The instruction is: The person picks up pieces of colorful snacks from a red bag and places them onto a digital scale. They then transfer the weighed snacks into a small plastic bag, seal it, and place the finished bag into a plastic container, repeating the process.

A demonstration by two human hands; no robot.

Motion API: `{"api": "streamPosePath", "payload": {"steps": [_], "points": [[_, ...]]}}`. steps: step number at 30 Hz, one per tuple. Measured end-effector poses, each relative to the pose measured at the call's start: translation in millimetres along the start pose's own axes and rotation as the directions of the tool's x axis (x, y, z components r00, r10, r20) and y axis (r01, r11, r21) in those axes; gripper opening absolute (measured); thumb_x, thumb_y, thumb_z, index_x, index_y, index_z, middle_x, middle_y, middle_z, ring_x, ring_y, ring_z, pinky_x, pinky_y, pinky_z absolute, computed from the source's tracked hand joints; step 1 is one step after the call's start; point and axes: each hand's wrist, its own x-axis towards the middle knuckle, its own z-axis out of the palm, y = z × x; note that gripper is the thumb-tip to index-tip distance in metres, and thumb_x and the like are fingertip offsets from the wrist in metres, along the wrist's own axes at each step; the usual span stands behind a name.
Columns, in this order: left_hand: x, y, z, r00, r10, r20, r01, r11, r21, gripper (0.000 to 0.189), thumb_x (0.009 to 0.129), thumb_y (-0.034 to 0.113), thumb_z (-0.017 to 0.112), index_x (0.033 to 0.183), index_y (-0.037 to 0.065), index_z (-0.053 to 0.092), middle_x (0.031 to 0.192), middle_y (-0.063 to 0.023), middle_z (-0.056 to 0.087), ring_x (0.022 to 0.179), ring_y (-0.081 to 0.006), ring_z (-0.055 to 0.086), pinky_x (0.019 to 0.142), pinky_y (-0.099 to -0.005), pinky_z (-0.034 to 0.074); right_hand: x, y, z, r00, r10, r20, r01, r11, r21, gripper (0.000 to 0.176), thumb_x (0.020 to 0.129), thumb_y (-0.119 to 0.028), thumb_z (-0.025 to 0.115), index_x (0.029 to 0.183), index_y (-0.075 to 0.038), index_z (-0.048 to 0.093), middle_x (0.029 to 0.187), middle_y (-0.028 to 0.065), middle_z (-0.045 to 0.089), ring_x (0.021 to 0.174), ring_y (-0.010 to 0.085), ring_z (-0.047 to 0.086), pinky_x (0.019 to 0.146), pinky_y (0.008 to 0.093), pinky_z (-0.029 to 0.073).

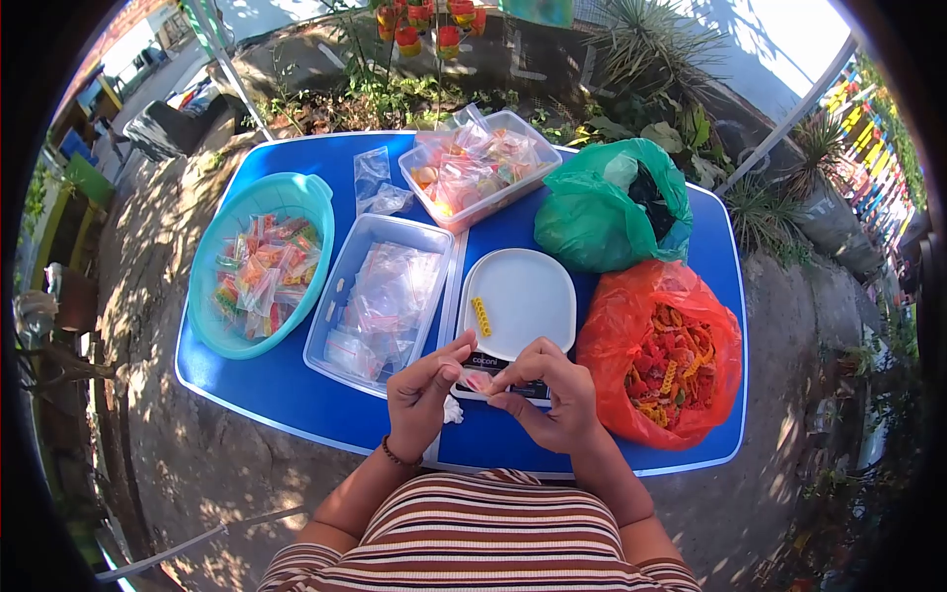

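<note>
My left hand and my right hand meet over the front of a kitchen scale, both pinching a small clear plastic bag with something reddish showing in it. Behind them, a white plate rests on the scale, with one yellow spiral piece at its left side. Just left of the scale, a rectangular tub holds flat clear bags. To the right, an open red plastic bag is full of red, yellow and orange spiral pieces.
A turquoise basket of small filled packets stands at the left of the blue table. Farther back are a clear container of filled bags, loose clear bags and a green plastic bag. Crumpled white scrap lies near my left wrist.
</note>
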Motion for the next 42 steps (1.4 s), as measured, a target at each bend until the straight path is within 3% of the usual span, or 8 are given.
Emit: {"api": "streamPosePath", "payload": {"steps": [5, 10, 13, 17, 21, 31, 37, 42], "points": [[5.9, 2.3, -11.7, 0.955, -0.289, -0.066, 0.268, 0.936, -0.227, 0.031, 0.109, 0.025, 0.053, 0.12, -0.002, 0.061, 0.117, -0.023, 0.072, 0.099, -0.0268, 0.075, 0.083, -0.0353, 0.063, 15.1, 51.1, 11.9, 0.998, -0.019, -0.058, -0.022, 0.771, -0.637, 0.02, 0.087, -0.015, 0.075, 0.104, -0.005, 0.077, 0.103, 0.0078, 0.068, 0.094, 0.0279, 0.058, 0.08, 0.0392, 0.049], [5.6, 15.5, -0.8, 0.843, -0.537, 0.006, 0.478, 0.745, -0.465, 0.031, 0.107, 0.022, 0.056, 0.127, -0.002, 0.055, 0.112, -0.0216, 0.072, 0.095, -0.0277, 0.076, 0.079, -0.0386, 0.065, 6.1, 67.7, 31.6, 1.0, 0.014, 0.012, 0.001, 0.625, -0.78, 0.022, 0.084, -0.023, 0.076, 0.096, -0.005, 0.077, 0.114, 0.0068, 0.065, 0.101, 0.0288, 0.055, 0.085, 0.0429, 0.046], [-1.7, 14.6, -0.7, 0.847, -0.531, 0.023, 0.512, 0.803, -0.305, 0.027, 0.103, 0.015, 0.063, 0.122, -0.004, 0.059, 0.107, -0.0194, 0.074, 0.092, -0.0248, 0.076, 0.078, -0.037, 0.065, 3.0, 69.8, 23.5, 0.997, 0.068, -0.031, -0.069, 0.683, -0.727, 0.015, 0.083, -0.015, 0.077, 0.094, -0.004, 0.076, 0.111, 0.0084, 0.068, 0.097, 0.0298, 0.06, 0.084, 0.0418, 0.049], [-2.9, 17.4, -3.5, 0.89, -0.449, 0.08, 0.455, 0.887, -0.083, 0.022, 0.096, 0.007, 0.073, 0.113, -0.005, 0.067, 0.1, -0.0181, 0.076, 0.092, -0.0215, 0.076, 0.077, -0.0335, 0.064, -1.0, 55.9, -0.2, 0.956, 0.251, -0.153, -0.277, 0.944, -0.179, 0.017, 0.086, 0.005, 0.073, 0.102, 0.001, 0.076, 0.097, 0.0149, 0.072, 0.079, 0.0237, 0.069, 0.071, 0.0309, 0.054], [-6.0, 28.7, 8.0, 0.931, -0.359, 0.064, 0.363, 0.929, -0.071, 0.027, 0.089, 0.003, 0.08, 0.113, -0.006, 0.069, 0.098, -0.0141, 0.077, 0.091, -0.016, 0.075, 0.075, -0.0265, 0.063, -15.7, 30.8, -35.1, 0.963, 0.268, -0.008, -0.241, 0.878, 0.414, 0.02, 0.088, 0.014, 0.068, 0.106, 0.008, 0.074, 0.093, 0.0125, 0.071, 0.083, 0.0137, 0.067, 0.072, 0.0239, 0.05], [1.6, 25.4, 15.4, 0.817, -0.475, 0.326, 0.47, 0.877, 0.101, 0.033, 0.097, 0.019, 0.074, 0.123, 0.0, 0.073, 0.097, -0.0064, 0.076, 0.081, -0.0053, 0.067, 0.069, -0.0199, 0.054, -16.5, -0.1, -35.4, 0.994, 0.106, -0.036, -0.109, 0.988, -0.113, 0.019, 0.082, 0.006, 0.076, 0.1, 0.001, 0.075, 0.085, 0.0091, 0.071, 0.078, 0.0193, 0.069, 0.066, 0.0284, 0.053], [-0.9, 12.2, 15.0, 0.836, -0.474, 0.277, 0.468, 0.879, 0.093, 0.04, 0.107, 0.035, 0.059, 0.126, 0.003, 0.073, 0.094, -0.0041, 0.076, 0.078, -0.0043, 0.063, 0.068, -0.0205, 0.051, -17.0, 0.6, -28.5, 0.999, 0.044, 0.014, -0.042, 0.987, -0.157, 0.011, 0.082, 0.003, 0.076, 0.092, 0.0, 0.072, 0.084, 0.0091, 0.07, 0.08, 0.0196, 0.066, 0.071, 0.0303, 0.052], [-3.9, 9.1, 12.8, 0.799, -0.486, 0.354, 0.454, 0.874, 0.173, 0.04, 0.107, 0.037, 0.058, 0.125, 0.004, 0.074, 0.093, -0.0048, 0.076, 0.079, -0.0042, 0.063, 0.068, -0.0201, 0.051, -28.0, 8.8, -25.6, 0.977, 0.213, -0.024, -0.211, 0.976, 0.057, 0.012, 0.084, 0.003, 0.076, 0.095, 0.002, 0.071, 0.088, 0.0084, 0.069, 0.082, 0.0155, 0.064, 0.075, 0.0278, 0.049]]}}
